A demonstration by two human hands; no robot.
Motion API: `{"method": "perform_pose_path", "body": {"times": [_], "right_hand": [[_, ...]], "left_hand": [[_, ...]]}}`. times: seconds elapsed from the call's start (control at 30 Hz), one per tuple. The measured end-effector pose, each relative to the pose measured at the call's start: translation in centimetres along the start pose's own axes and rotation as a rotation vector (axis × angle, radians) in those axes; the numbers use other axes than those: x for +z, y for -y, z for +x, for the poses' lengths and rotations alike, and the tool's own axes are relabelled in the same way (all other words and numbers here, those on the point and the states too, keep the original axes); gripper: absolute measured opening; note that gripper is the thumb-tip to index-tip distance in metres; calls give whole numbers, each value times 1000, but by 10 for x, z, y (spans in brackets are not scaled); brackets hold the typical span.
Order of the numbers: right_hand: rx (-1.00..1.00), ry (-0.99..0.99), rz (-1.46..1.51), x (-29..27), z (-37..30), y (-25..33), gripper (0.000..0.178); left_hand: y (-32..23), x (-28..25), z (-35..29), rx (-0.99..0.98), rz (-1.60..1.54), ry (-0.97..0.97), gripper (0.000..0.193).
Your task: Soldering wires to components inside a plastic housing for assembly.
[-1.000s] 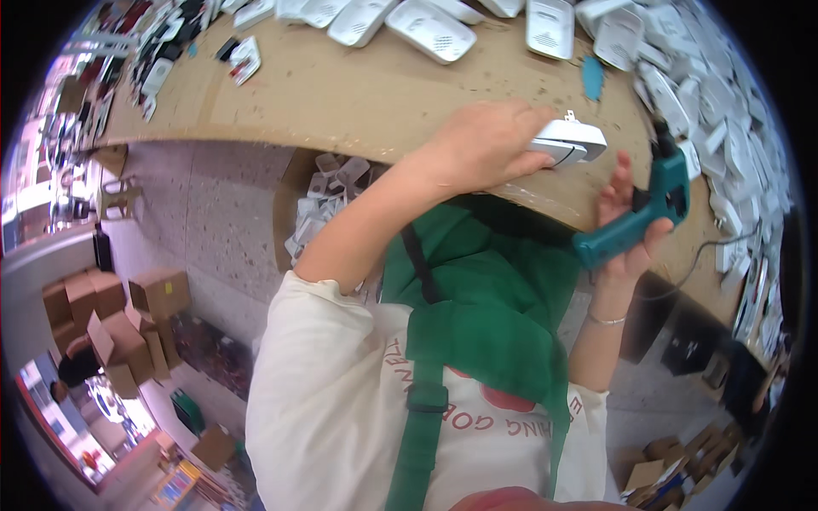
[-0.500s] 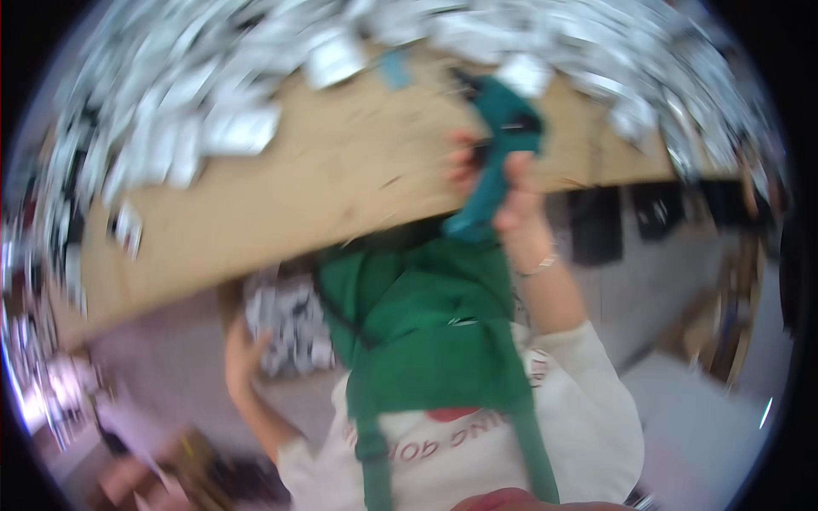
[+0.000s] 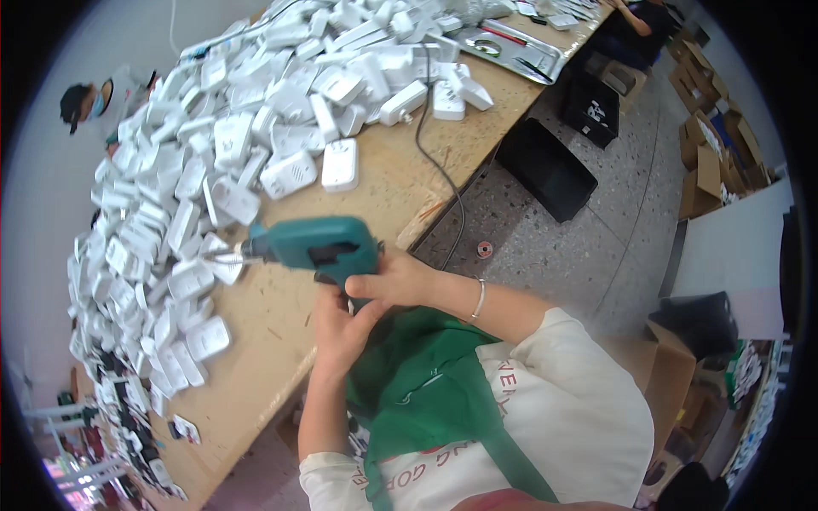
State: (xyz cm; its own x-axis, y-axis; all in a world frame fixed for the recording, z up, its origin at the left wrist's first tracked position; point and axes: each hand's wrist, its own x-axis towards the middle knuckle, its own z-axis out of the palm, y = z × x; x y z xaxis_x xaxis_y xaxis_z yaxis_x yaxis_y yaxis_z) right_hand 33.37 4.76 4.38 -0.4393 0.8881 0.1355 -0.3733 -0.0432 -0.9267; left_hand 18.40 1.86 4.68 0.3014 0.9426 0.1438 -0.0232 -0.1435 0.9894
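Observation:
A teal electric drill (image 3: 319, 241) with black parts lies on its side across my two hands, above the front edge of the wooden table. Its chuck and thin bit point left, toward the heap of white plastic housings (image 3: 192, 281). My right hand (image 3: 396, 277) wraps round the rear of the drill near the handle, thumb over it. My left hand (image 3: 341, 332) closes on the handle from below, close to the trigger; its fingertips are partly hidden. Nearest the drill's tip are several loose white housings.
The wooden table (image 3: 268, 341) carries the large pile of housings. A black cable (image 3: 423, 136) crosses its right edge. A metal tray (image 3: 511, 51) with tools stands at the far end. Black bins (image 3: 545, 170) and cardboard boxes (image 3: 703, 179) are on the right. Other people are at the far left and far right.
My view has turned. The drill, which was upright in my right hand, now lies sideways pointing left. My left hand has come up from below the table edge onto its handle.

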Motion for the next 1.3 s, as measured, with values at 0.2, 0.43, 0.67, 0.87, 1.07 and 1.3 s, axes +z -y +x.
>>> {"method": "perform_pose_path", "body": {"times": [0.2, 0.43, 0.67, 0.87, 1.07, 1.3], "right_hand": [[-269, 219, -569, -25, -58, 36, 67], [-240, -468, -273, -212, -17, 96, 42], [-163, -832, -336, -398, 160, 147, 55], [-250, -1006, -463, -452, 264, 120, 55], [-150, -932, -1007, -443, 327, 102, 60], [25, -482, -1204, -351, 395, 95, 84]], "left_hand": [[39, -25, -5, 2, 21, -296, 49], [78, -23, 3, 164, -67, -574, 34], [83, -19, 21, 133, -63, -565, 33], [90, -32, 22, 94, -109, -630, 35], [88, -40, 24, 63, -98, -636, 39], [80, -41, 26, 14, -174, -605, 38]]}}
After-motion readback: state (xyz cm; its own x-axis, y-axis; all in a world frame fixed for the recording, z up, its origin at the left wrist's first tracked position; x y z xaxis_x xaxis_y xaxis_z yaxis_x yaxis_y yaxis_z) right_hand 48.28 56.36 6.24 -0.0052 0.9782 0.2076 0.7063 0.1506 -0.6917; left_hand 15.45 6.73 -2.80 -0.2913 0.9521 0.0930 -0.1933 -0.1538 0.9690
